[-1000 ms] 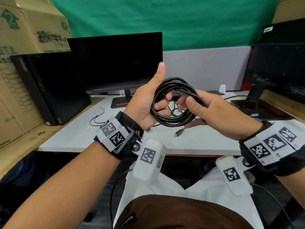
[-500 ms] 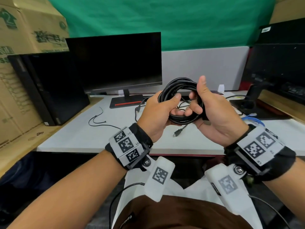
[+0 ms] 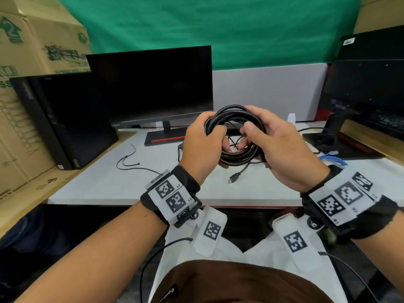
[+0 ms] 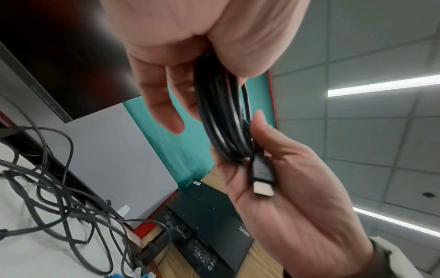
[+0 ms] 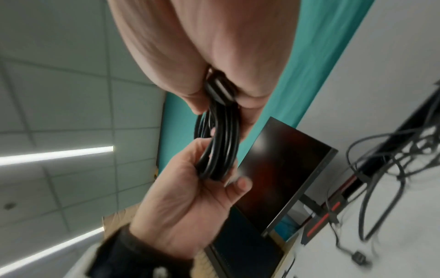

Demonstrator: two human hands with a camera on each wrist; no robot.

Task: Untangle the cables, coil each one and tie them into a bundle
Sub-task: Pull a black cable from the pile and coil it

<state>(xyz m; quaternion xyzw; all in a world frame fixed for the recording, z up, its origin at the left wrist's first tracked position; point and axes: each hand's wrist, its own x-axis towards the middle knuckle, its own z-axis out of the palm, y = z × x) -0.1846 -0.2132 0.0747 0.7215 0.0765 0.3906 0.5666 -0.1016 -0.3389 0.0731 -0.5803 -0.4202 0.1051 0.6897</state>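
Observation:
A black cable wound into a coil [image 3: 237, 158] hangs in the air above the desk's front edge, between both hands. My left hand [image 3: 203, 147] grips its left side, thumb over the strands. My right hand [image 3: 275, 145] grips the right side, thumb in front. One connector [image 3: 235, 177] dangles below the coil on a short tail. In the left wrist view the other connector [image 4: 262, 176] lies against the right palm [image 4: 297, 206] beside the coil [image 4: 221, 112]. The right wrist view shows the left hand [image 5: 190, 206] closed round the coil [image 5: 221, 143]. A tangle of grey cables [image 4: 59, 197] lies on the table.
The white desk [image 3: 98, 184] carries a monitor [image 3: 153, 84] at the back, a thin black cable [image 3: 131, 162] to the left and a blue cable [image 3: 332, 158] at the right. A black computer tower [image 3: 65, 119] and cardboard boxes [image 3: 32, 51] stand left; another monitor [image 3: 367, 90] stands right.
Both hands have shifted their hold on the coil: the left thumb, raised before, now lies over the strands, and the right thumb has come down in front. The coil sits slightly lower.

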